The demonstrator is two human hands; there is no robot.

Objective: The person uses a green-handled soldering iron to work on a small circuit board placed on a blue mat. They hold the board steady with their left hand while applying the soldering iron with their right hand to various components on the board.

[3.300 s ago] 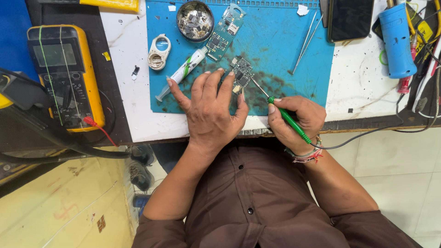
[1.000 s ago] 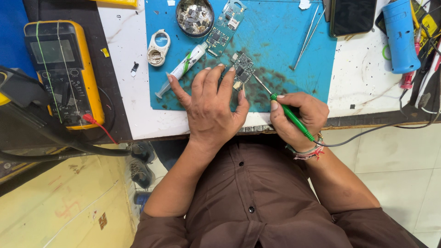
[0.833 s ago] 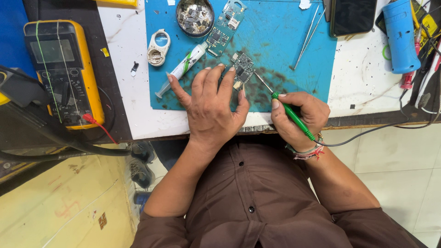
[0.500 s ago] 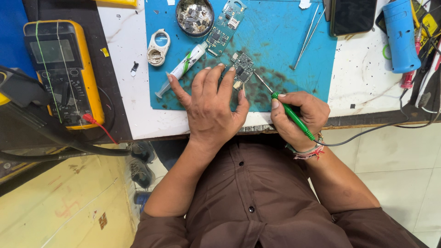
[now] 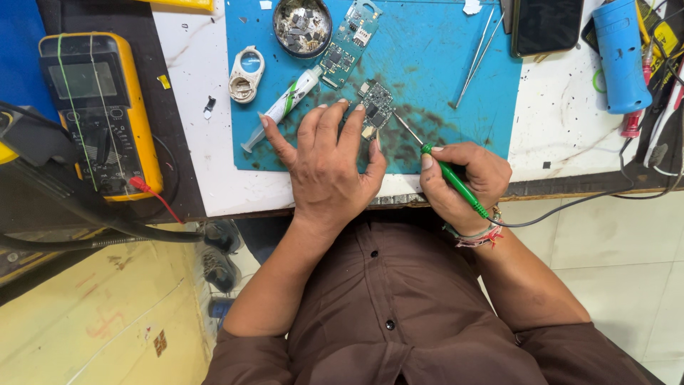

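You grip a green-handled soldering iron (image 5: 452, 180) over a green circuit board (image 5: 375, 107) on the blue mat (image 5: 442, 57) (dark-stained); yellow multimeter (image 5: 100, 114) at the white tabletop's (image 5: 563, 121) left edge.

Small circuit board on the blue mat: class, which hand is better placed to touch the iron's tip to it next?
Probably the right hand: it grips the green soldering iron, tip aimed at the small circuit board. The left hand lies flat, fingertips steadying that board.
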